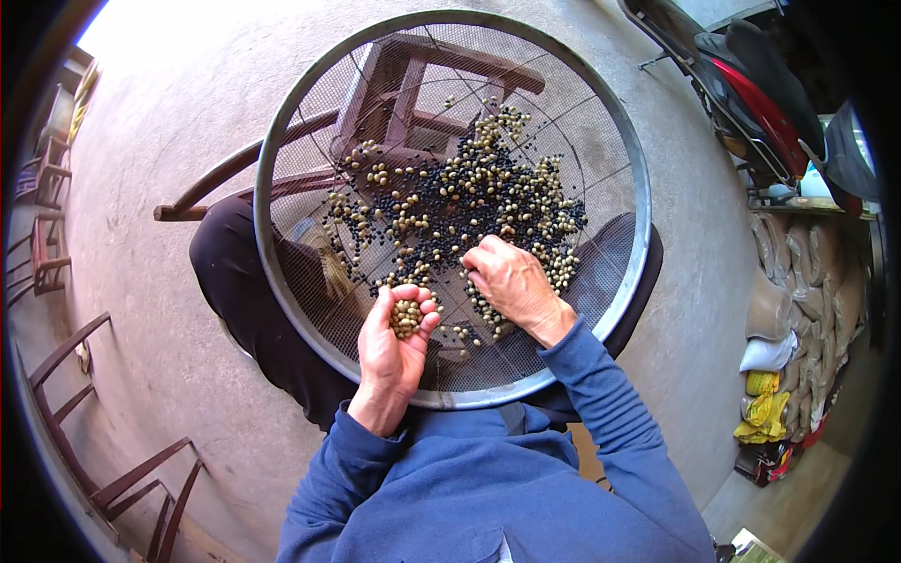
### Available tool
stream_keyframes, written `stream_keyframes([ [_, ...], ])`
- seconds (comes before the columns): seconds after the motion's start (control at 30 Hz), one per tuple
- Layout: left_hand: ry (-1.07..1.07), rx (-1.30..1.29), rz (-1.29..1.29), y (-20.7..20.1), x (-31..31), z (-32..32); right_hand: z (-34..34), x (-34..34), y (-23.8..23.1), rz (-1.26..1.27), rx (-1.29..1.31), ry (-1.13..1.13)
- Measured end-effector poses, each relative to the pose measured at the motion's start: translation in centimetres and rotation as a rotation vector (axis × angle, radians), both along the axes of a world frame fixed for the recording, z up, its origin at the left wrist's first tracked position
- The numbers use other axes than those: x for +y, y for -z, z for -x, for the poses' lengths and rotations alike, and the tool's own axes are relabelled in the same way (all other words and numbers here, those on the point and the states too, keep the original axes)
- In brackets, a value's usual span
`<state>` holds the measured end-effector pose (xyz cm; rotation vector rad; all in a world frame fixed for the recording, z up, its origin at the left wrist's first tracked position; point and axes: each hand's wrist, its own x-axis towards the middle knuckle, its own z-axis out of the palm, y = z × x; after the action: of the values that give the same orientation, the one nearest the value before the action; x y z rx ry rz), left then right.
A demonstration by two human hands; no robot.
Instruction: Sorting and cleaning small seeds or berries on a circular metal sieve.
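A large round sieve (641,216) with a metal rim and wire mesh rests across my lap. Over its mesh lies a loose spread of pale tan beans (410,223) mixed with smaller black ones (457,199). My left hand (394,342) is cupped, palm up, around a small heap of pale beans (405,319), above the near part of the sieve. To its right, my right hand (514,283) reaches down into the mixed beans. Its fingers are bent together at the tips, and whatever they may pinch is hidden.
Under the sieve's far part stands a wooden stool (394,94), seen through the mesh. Dark wooden chairs (70,413) line the left side. At the right are a red and black motorbike (765,113) and stacked sacks (807,281), with yellow bags (765,408) beside them.
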<state>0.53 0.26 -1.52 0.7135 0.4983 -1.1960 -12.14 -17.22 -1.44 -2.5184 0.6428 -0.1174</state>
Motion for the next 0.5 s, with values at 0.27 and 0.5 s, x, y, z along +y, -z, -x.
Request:
stream_keyframes([
  [0.27,-0.002,-0.012,0.014,0.16,0.11,-0.02,-0.7,-0.64,-0.4,0.136,0.057,-0.201],
  [0.5,-0.003,-0.013,0.028,0.46,0.31,0.0,-0.89,-0.83,-0.63,0.107,0.012,-0.232],
])
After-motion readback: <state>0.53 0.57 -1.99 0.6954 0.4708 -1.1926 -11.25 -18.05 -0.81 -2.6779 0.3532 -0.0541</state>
